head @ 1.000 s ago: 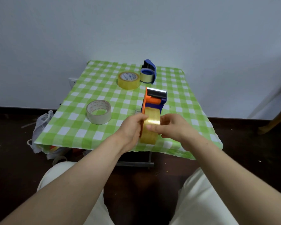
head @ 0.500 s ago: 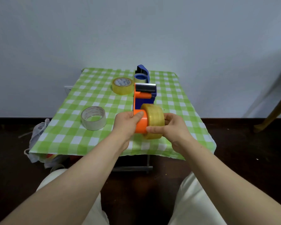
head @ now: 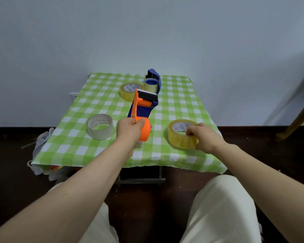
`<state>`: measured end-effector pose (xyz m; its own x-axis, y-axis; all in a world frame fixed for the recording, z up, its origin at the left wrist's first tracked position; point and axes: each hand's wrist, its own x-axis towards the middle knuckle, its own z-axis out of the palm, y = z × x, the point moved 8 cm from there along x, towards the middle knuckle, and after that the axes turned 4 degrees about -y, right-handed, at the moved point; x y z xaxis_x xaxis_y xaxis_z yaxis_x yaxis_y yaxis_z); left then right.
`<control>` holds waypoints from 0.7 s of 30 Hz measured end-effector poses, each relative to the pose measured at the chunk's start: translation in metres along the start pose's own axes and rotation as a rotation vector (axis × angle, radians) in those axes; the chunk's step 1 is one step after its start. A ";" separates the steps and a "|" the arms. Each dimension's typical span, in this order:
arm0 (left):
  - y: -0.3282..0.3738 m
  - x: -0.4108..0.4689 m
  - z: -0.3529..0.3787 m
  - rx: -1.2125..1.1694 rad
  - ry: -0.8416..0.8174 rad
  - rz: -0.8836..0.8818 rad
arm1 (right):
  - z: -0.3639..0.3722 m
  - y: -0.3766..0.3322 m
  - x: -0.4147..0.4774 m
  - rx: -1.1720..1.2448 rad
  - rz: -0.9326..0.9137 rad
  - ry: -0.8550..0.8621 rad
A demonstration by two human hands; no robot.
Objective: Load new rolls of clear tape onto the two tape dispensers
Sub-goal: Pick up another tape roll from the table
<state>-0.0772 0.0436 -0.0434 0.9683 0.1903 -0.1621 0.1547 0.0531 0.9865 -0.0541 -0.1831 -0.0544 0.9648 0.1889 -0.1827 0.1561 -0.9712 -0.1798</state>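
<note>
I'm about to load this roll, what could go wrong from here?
The left hand grips the orange dispenser by its hub, which may block the roll sliding on. Its toothed blade is bare and could nick a finger. The roll in the right hand sits near the tablecloth edge and might slip off.

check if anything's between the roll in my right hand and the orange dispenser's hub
Only bare tablecloth lies between the tape roll and the orange dispenser. The left hand itself wraps the hub, which may block the roll.
</note>
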 end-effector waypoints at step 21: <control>-0.002 0.003 -0.001 -0.054 0.006 -0.027 | -0.045 -0.002 -0.008 1.281 0.153 0.268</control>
<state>-0.0748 0.0452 -0.0463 0.9625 0.1944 -0.1892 0.1699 0.1115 0.9791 -0.0525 -0.1892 -0.0087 0.9896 -0.0884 -0.1135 -0.1243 -0.1276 -0.9840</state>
